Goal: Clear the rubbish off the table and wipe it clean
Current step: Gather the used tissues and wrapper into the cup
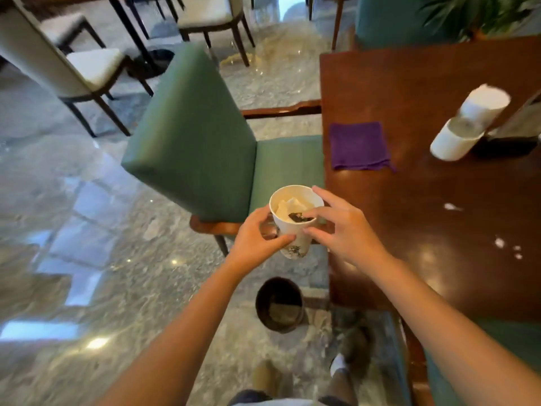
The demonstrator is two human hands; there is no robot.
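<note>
A: Where are we w/ the cup?

B: We've got the paper cup (294,219) off the desk (439,186), held in the air just left of its near-left edge. Left hand (257,240) wraps the side of the cup, thumb and fingers closed on it. Right hand (341,230) is on the rim, fingertips pinching something dark at the mouth. Can't tell if that one is taking any weight.

A: What's in it?

B: Crumpled white tissue and a dark scrap. Thin paper wall w/ a dark print low down, so it'll dent if we squeeze.

A: And the bin?

B: That's the bit that matters. The bin (279,307) is on the floor below the cup and nearer to us, round, dark, mouth up. The cup's long axis is about upright, tilted a little. So the move is down and toward us, then let go or tip. Left hand has the firmer hold, prob. the one to carry it.

A: What's left on the desk?

B: Purple cloth (359,145), folded square, soft and fuzzy, flat near the left edge, far of the cup. White crumbs (499,243) on the glossy dark wood, right of our hands. Another white cup (471,121), blurred, at the far right. The green padded chair (205,133) is pushed in at the left side.

A: So wiping isn't started?

B: We reckon not; the cloth lies untouched and the crumbs are still there.
</note>
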